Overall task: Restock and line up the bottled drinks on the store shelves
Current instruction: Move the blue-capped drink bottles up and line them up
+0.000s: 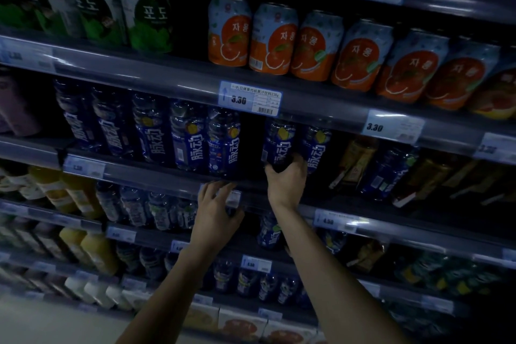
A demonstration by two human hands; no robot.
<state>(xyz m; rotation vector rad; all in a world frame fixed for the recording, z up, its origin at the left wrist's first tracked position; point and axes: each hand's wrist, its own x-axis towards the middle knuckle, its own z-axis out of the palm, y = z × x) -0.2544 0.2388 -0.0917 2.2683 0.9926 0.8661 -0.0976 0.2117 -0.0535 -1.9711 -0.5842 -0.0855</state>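
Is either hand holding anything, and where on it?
The right hand grips a dark blue plastic drink bottle round its base. The left hand holds nothing, fingers resting on the shelf edge.

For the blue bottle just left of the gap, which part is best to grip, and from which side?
Probably the lower body of the blue bottle, from the front on the gap side: its top hides behind the upper shelf edge, and a neighbour bottle crowds the other side.
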